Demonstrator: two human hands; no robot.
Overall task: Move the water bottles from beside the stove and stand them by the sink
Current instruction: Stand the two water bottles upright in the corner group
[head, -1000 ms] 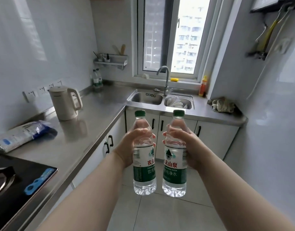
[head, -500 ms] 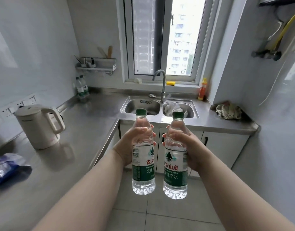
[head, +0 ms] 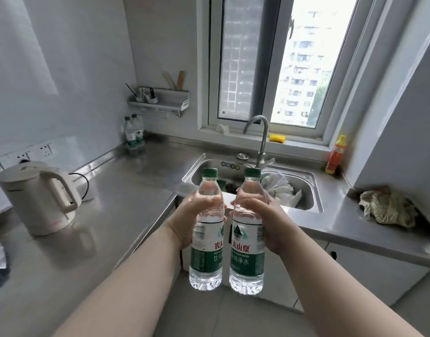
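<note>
I hold two clear water bottles with green caps and green-and-white labels, upright and side by side in mid-air above the floor, in front of the counter corner. My left hand (head: 188,215) grips the left bottle (head: 206,256) at its shoulder. My right hand (head: 265,220) grips the right bottle (head: 246,261) the same way. The double steel sink (head: 313,190) lies just beyond them, with a curved tap (head: 260,135) behind. Two more such bottles (head: 133,133) stand in the back left corner of the counter, left of the sink.
A white kettle (head: 39,198) stands on the steel counter (head: 126,190) at left, its cord running to wall sockets. A crumpled white bag (head: 279,188) fills the right basin. An orange bottle (head: 335,154) and a rag (head: 386,210) sit right of the sink. A wall rack (head: 160,100) hangs above the corner.
I have moved forward towards the sink with both bottles held the same way. The stove and the blue packet have dropped out of view at left; the kettle and sink look nearer.
</note>
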